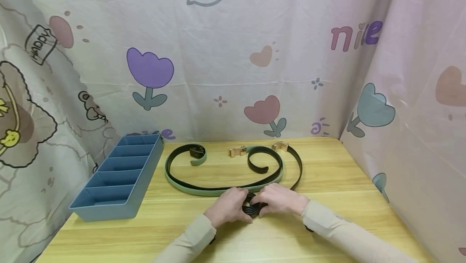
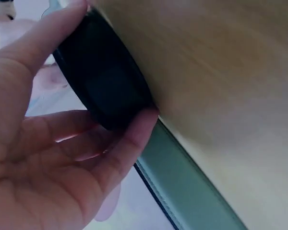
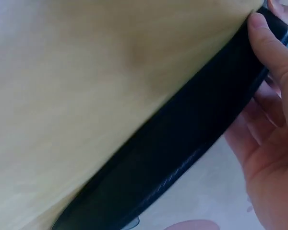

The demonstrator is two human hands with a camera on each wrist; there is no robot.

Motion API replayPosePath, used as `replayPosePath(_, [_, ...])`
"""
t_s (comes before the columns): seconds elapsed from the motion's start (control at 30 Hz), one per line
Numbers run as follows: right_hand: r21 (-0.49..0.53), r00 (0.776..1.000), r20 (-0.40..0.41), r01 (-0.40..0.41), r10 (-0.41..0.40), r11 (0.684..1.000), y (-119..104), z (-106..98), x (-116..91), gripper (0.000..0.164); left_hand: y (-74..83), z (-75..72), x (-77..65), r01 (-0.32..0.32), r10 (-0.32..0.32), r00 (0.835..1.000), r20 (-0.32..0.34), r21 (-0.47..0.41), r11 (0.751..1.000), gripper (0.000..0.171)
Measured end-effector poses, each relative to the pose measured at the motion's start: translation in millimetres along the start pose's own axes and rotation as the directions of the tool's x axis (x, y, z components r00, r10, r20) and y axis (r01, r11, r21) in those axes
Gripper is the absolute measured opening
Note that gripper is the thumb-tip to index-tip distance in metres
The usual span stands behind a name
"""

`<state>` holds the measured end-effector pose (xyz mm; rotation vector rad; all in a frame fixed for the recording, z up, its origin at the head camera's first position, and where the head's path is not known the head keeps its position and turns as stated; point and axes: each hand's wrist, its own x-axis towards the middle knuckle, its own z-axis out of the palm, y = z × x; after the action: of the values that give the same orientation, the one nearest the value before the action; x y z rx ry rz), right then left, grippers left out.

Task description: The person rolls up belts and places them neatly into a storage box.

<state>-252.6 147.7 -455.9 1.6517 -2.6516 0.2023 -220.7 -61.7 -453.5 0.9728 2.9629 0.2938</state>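
Observation:
A black belt is partly wound into a flat coil [image 1: 250, 207] near the front middle of the table. My left hand [image 1: 228, 207] holds the coil from its left, thumb and fingers on its outer side, as the left wrist view also shows. At the coil's right, my right hand [image 1: 279, 199] pinches the black strap [image 3: 182, 124] between thumb and fingers. Its unwound length [image 1: 299, 170] curves back behind the right hand to a gold buckle [image 1: 280, 146]. Just behind both hands lies a green belt [image 1: 204, 192] with a dark inner side, loosely looped, its gold buckle [image 1: 237, 151] at the back.
A blue tray [image 1: 143, 186] with several compartments stands on the left of the wooden table [image 1: 174, 234]. Printed curtains [image 1: 218, 60] hang behind the table and at both sides.

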Motion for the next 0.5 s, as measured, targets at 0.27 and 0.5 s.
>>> replayPosePath(0.27, [0.018,1.000,-0.009,0.007,-0.007,1.000,1.3,-1.8,-1.4,0.033,-4.1,-2.2,2.1,-0.060,0.066,0.996,0.062,-0.087,0.994,0.058])
replayPosePath(0.5, [-0.047,0.998,-0.051,0.037,-0.039,0.998,-1.6,0.4,3.3,0.030,4.9,-2.8,-0.3,0.019,-0.020,1.000,-0.012,-0.064,0.998,0.061])
